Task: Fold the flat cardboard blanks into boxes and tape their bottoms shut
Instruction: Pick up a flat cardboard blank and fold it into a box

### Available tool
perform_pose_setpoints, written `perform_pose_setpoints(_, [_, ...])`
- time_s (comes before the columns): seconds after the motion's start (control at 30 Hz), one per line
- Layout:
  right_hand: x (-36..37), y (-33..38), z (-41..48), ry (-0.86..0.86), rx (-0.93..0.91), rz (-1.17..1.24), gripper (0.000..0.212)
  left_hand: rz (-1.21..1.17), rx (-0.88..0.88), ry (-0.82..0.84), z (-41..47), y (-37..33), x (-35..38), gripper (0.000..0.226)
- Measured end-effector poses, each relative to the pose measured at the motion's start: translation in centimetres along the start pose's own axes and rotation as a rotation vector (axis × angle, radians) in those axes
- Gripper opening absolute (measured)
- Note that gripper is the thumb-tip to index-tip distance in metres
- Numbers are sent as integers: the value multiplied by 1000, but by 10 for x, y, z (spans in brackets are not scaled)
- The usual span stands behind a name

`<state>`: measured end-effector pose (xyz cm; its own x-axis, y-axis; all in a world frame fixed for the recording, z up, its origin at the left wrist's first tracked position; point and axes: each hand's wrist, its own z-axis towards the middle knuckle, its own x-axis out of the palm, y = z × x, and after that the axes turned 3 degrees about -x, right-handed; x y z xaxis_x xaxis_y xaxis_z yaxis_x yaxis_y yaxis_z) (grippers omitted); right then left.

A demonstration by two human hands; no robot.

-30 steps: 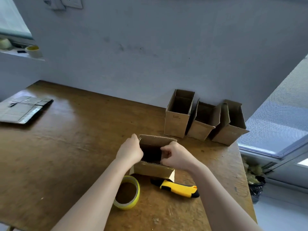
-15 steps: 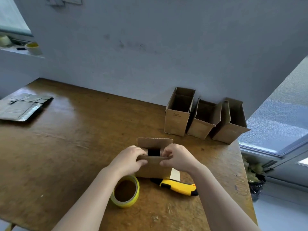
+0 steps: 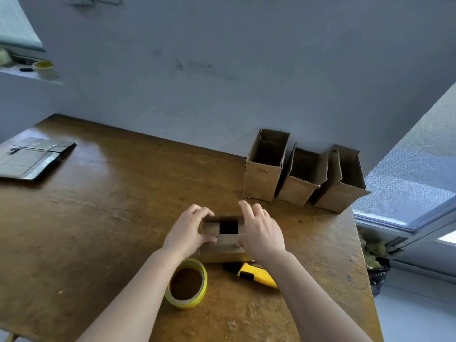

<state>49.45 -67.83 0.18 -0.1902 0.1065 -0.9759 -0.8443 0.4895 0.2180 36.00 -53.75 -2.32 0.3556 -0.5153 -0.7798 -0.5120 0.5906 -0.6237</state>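
Your hands cover both ends of the box (image 3: 223, 246), so most of its flaps are hidden and only a dark square gap shows between them. It sits on the worktop (image 3: 111, 218) near the front edge. Your left hand (image 3: 188, 232) curls its fingers round the left end. Your right hand (image 3: 262, 234) arches its fingers loosely over the right end, and its contact is hidden. The far flap, upright half a second ago, now lies folded down. The tape roll (image 3: 186, 283) is at 7 o'clock. The knife (image 3: 256, 275), at 5, is partly under your forearm.

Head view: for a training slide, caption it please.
Left hand and right hand fold in flaps of a cardboard box on a table, tape roll and yellow knife beside it.
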Motion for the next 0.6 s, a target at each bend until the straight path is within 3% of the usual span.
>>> perform_pose_setpoints(0.1, [3, -1, -4, -44, -107, -108, 39, -20, 21, -26, -6, 6, 8, 36])
perform_pose_setpoints(0.17, [8, -2, -6, -7, -176, -59, 28, -13, 36, -38, -8, 11, 11, 39])
perform_pose_setpoints(0.37, [15, -5, -8, 105, -211, -31, 26, -79, 29, 24, -9, 18, 14, 34])
perform_pose_setpoints(0.47, [17, -4, -7, 96, -193, -32, 26, -162, -95, -39, -17, 28, 16, 41])
perform_pose_setpoints(0.53, [19, -4, -8, 88, -185, -30, 26, -91, -225, -87, -27, 37, 18, 39])
perform_pose_setpoints(0.6, [22, -5, -7, 98, -186, -8, 26, 110, -317, 81, -38, 45, 22, 40])
